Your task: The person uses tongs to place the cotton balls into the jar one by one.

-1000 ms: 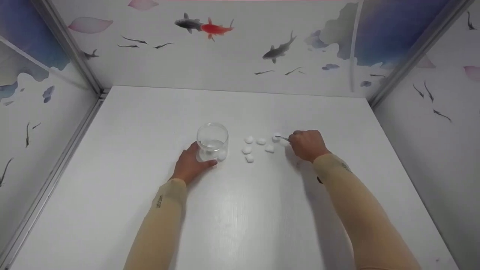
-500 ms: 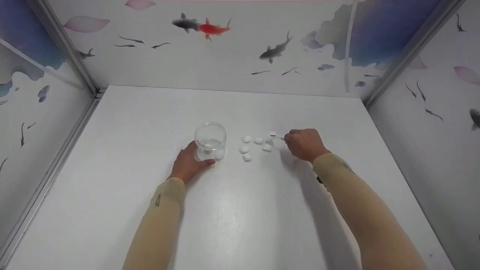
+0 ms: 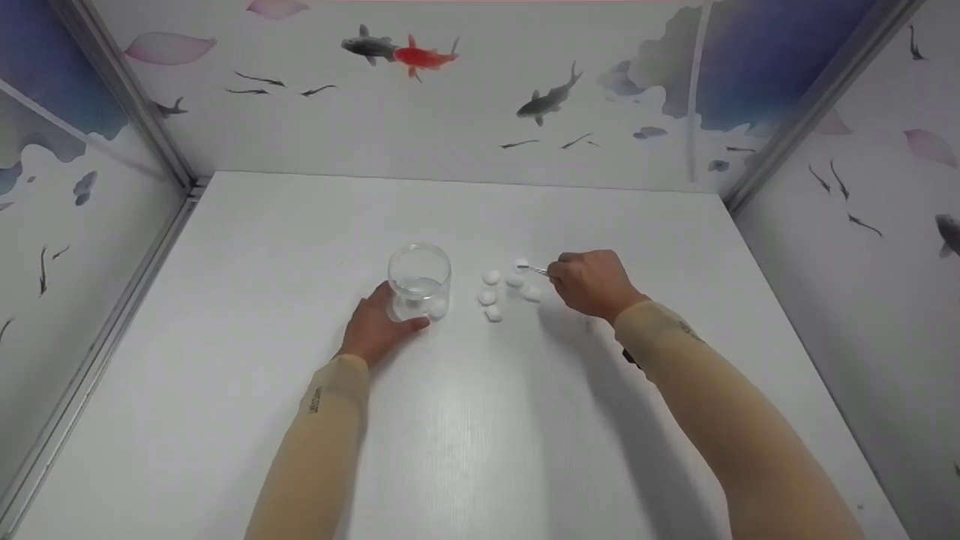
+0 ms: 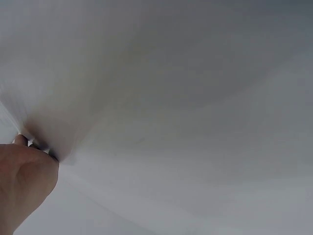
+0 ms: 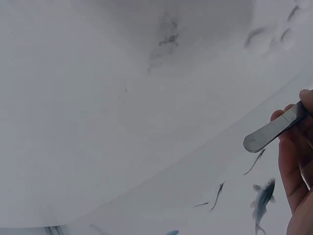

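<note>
Silver metal tweezers (image 5: 274,129): pinched by right hand (image 3: 596,281), small white ball (image 3: 522,262) at tips | clear cylindrical jar (image 3: 420,298): clasped by curled left hand (image 3: 375,328) | five similar balls (image 3: 515,280): strewn between hands, on white table (image 3: 450,450)

A clear jar (image 3: 420,279) stands upright, a white ball (image 3: 437,308) inside; metal tweezers (image 5: 274,130) hold another ball (image 3: 521,262); five balls (image 3: 515,281) lie beside the jar.

The bare right hand (image 3: 596,283) partly hides its silver metal tweezers (image 3: 537,270), whose hold on the round white lump (image 3: 521,261) beyond the fingertips is too small to tell. The left-wrist view crops the bare left hand (image 4: 27,178).
</note>
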The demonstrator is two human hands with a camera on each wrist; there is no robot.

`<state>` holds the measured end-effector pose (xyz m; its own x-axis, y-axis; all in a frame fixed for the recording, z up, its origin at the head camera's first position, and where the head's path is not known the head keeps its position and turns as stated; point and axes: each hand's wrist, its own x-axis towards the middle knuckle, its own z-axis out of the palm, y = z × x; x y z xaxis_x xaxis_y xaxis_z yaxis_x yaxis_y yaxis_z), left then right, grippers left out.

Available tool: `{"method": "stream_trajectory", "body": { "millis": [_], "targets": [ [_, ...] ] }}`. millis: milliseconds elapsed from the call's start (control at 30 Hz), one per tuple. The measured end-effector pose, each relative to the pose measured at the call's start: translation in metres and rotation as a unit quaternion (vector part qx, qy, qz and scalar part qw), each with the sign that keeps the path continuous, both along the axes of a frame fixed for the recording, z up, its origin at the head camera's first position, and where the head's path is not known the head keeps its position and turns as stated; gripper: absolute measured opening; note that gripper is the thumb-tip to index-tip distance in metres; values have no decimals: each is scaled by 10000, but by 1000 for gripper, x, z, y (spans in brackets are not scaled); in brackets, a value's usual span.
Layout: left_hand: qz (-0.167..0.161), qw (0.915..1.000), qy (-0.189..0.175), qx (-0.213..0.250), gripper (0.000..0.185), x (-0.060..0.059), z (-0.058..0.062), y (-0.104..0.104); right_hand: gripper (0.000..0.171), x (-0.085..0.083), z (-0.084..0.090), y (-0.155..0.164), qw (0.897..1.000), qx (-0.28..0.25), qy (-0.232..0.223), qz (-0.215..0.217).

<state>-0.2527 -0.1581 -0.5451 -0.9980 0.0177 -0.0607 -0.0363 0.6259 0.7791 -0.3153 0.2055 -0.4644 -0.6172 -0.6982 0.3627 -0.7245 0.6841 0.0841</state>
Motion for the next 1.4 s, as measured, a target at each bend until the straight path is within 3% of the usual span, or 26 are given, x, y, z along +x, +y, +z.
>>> {"method": "stream_trajectory", "body": {
  "millis": [200,533,767,1400],
  "targets": [
    [-46,9999,55,-71,98,-2,-2,0,14,2,16,-21,9995,-90,201,236],
    [-14,9998,-69,-170,100,-2,-2,0,11,7,34,-62,9987,215,164,437],
    [-53,9998,-37,-192,99,-2,1,0,10,9,33,-82,9978,104,305,573],
    [-55,9999,70,-123,96,-4,-3,0,11,13,24,-108,9966,243,131,771]
  ]
}}
